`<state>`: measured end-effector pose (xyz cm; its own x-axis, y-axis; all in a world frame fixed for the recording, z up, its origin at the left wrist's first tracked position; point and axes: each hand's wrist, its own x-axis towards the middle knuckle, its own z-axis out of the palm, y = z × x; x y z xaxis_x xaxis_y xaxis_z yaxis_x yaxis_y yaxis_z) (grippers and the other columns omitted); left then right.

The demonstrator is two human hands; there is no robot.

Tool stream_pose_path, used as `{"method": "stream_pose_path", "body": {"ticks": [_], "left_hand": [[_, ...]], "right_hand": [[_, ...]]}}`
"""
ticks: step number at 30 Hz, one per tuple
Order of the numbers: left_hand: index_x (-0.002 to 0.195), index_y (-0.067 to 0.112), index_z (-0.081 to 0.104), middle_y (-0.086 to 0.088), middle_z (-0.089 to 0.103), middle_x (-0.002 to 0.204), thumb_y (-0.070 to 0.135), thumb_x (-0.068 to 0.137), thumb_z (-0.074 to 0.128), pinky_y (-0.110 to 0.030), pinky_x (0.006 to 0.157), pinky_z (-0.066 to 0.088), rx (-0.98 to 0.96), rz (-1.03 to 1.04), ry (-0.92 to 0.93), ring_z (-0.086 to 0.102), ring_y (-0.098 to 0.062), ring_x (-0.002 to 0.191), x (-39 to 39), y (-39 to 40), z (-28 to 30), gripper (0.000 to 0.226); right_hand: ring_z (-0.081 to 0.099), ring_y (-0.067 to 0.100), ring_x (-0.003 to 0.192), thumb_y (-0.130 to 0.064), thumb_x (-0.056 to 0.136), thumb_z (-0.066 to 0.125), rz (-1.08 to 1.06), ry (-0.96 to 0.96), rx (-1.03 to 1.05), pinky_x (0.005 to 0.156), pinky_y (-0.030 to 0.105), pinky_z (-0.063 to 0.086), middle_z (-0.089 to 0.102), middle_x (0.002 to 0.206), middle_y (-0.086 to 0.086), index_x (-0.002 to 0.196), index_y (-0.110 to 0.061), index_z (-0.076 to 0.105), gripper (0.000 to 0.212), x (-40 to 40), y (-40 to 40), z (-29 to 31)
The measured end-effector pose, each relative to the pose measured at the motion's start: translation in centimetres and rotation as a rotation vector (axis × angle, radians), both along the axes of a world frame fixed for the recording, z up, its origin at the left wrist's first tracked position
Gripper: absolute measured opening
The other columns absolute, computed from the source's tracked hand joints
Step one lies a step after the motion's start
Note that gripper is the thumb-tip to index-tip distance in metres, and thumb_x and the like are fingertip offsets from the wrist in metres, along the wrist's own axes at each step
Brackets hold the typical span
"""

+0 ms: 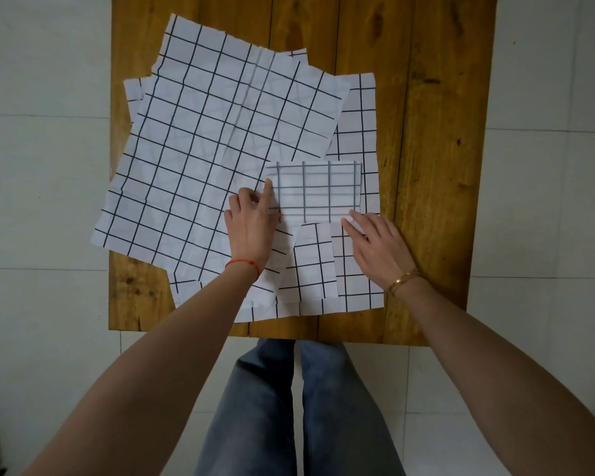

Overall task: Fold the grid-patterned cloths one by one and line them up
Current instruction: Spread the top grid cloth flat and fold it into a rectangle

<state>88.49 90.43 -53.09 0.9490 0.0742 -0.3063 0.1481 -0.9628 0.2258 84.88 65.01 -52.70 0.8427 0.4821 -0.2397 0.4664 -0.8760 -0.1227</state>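
Folded cloth [318,190], small and grid-patterned, lying on top of the spread cloths [203,146] near the right front part of the wooden table [437,132]. Left hand [249,228] at its left edge, fingers mostly straight and pressing, forefinger along the edge. Right hand [378,247] at its near right corner, fingers stretched flat on the fabric. Red string [243,264] on left wrist, gold bracelet [404,278] on right. Grey jeans [289,407] and pale tiled floor [42,201] below.

My wooden table [440,139] stands on a pale tiled floor [42,187]. Overlapping grid cloths [200,159] lie spread across its planks.
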Motion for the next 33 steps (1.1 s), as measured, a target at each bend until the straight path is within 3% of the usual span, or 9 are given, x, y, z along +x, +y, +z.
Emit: {"method": "stream_pose_path", "body": {"ticks": [4,7,11,20,22,25,27,30,33], "left_hand": [[0.141,0.021,0.039,-0.010,0.047,0.117,0.023,0.086,0.065,-0.036,0.083,0.039,-0.105,0.078,0.019,0.045,-0.027,0.103,0.2,-0.1,0.2,0.061],[0.125,0.016,0.050,-0.007,0.055,0.111,0.023,0.081,0.067,-0.036,0.084,0.042,-0.247,0.235,-0.028,0.050,-0.026,0.102,0.4,-0.3,0.5,0.047],[0.105,0.018,0.053,0.000,0.061,0.104,0.036,0.082,0.067,-0.042,0.086,0.048,-0.348,0.390,0.028,0.055,-0.022,0.099,0.9,-0.4,0.5,0.032],[0.096,0.014,0.059,-0.004,0.059,0.101,0.025,0.083,0.068,-0.042,0.086,0.050,-0.381,0.487,0.105,0.056,-0.024,0.096,2.3,-1.1,0.3,0.020],[0.094,0.013,0.058,-0.003,0.060,0.097,0.022,0.082,0.068,-0.038,0.083,0.050,-0.417,0.508,0.099,0.057,-0.022,0.092,2.5,-1.1,0.5,0.018],[0.091,0.012,0.057,0.002,0.061,0.084,0.017,0.082,0.067,-0.014,0.067,0.047,-0.546,0.581,0.070,0.057,-0.013,0.076,2.8,-1.1,1.3,0.014],[0.090,0.012,0.057,0.002,0.060,0.081,0.014,0.081,0.066,-0.008,0.061,0.042,-0.644,0.635,0.056,0.055,-0.010,0.071,3.1,-1.0,1.6,0.013],[0.091,0.017,0.059,0.003,0.060,0.084,0.015,0.078,0.067,-0.022,0.066,0.049,-0.768,0.703,0.092,0.057,-0.013,0.074,3.4,-0.4,1.7,0.015],[0.095,0.020,0.062,0.002,0.063,0.085,0.013,0.079,0.070,-0.031,0.068,0.053,-0.956,0.864,0.152,0.060,-0.015,0.075,3.7,0.2,2.2,0.020]], "right_hand": [[0.048,0.027,0.118,-0.024,0.095,0.037,-0.076,-0.084,0.132,0.101,0.040,0.039,0.052,0.131,0.010,0.126,-0.010,0.056,0.039,1.2,0.3,0.4],[0.050,0.024,0.111,-0.022,0.096,0.041,-0.349,-0.136,0.278,0.095,0.036,0.043,0.058,0.120,0.008,0.120,-0.010,0.057,0.032,4.2,2.2,1.0],[0.048,0.025,0.108,-0.020,0.092,0.051,-0.601,-0.045,0.410,0.095,0.035,0.043,0.058,0.116,0.007,0.119,-0.012,0.056,0.028,9.1,3.9,1.2],[0.045,0.025,0.109,-0.020,0.087,0.063,-0.550,0.171,0.241,0.095,0.033,0.039,0.054,0.114,0.007,0.110,-0.015,0.056,0.024,13.1,4.1,0.2],[0.045,0.025,0.108,-0.020,0.086,0.064,-0.544,0.179,0.226,0.094,0.033,0.039,0.053,0.112,0.007,0.104,-0.014,0.057,0.020,13.1,4.0,0.3],[0.047,0.025,0.103,-0.018,0.085,0.064,-0.541,0.204,0.265,0.091,0.035,0.041,0.055,0.104,0.006,0.095,-0.014,0.056,0.013,13.0,3.6,0.5],[0.052,0.023,0.096,-0.016,0.084,0.065,-0.551,0.273,0.368,0.084,0.036,0.046,0.058,0.095,0.002,0.091,-0.016,0.055,0.013,12.8,3.4,0.9],[0.055,0.015,0.078,-0.018,0.081,0.067,-0.616,0.472,0.532,0.068,0.028,0.048,0.057,0.083,-0.004,0.094,-0.020,0.056,0.017,12.3,3.3,1.4],[0.053,0.009,0.069,-0.016,0.083,0.066,-0.729,0.605,0.649,0.067,0.025,0.047,0.055,0.072,-0.008,0.095,-0.020,0.063,0.013,11.5,3.7,1.9]]}}
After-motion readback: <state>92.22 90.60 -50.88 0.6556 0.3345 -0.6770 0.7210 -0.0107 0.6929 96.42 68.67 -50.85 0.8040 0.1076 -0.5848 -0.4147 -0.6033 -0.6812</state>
